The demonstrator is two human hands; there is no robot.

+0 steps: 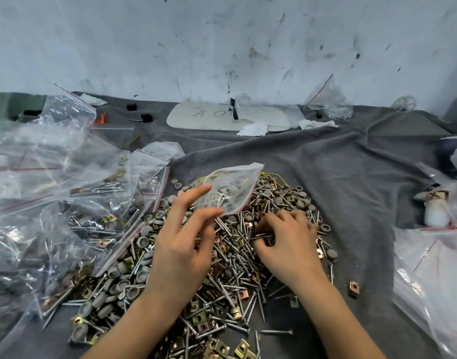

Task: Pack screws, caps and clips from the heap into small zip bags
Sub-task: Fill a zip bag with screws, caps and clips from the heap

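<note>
A heap (230, 275) of silver screws, grey round caps and brass clips covers the grey cloth in front of me. My left hand (186, 237) holds a small clear zip bag (231, 189) above the heap, pinching its lower edge; a few screws and caps lie inside it. My right hand (289, 234) rests palm down on the heap's right side, fingers curled into the screws and clips. What the fingers hold is hidden.
Filled zip bags (74, 193) pile up on the left. More clear bags (434, 275) lie at the right edge. A loose clip (353, 288) sits right of the heap. A white board (222, 117) and tissues lie by the scuffed wall.
</note>
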